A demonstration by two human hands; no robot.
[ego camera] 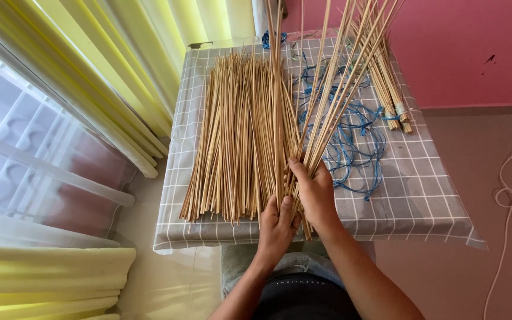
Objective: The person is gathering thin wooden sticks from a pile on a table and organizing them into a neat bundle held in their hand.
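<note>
Sticks (333,89), thin and pale, are gathered into a bunch that is clasped near its lower end by the right hand (312,192), just below the middle of the frame. The fingers of that hand are wrapped closed around the bunch, and the tips are fanned upward and slightly to the right, out past the top edge of the picture. The long axis of the bunch therefore runs from lower centre to upper right, steeply tilted away from the table.

The left hand (277,228) is placed just below and to the left of the right one, touching the butt ends of a few sticks; its fingers are curled around them, though how many are enclosed cannot be told. Of the two, the right hand is nearer the body of the bunch.

A larger heap of loose sticks (232,136) is laid flat on the grey checked tablecloth (422,178), immediately left of the hands, with its long axis running bottom to top. A tangle of blue cord (357,148) is spread to the right of the held bunch, and a tied bundle (392,89) is seen toward the upper right. Yellow curtains (120,65) are hung at the upper left.
</note>
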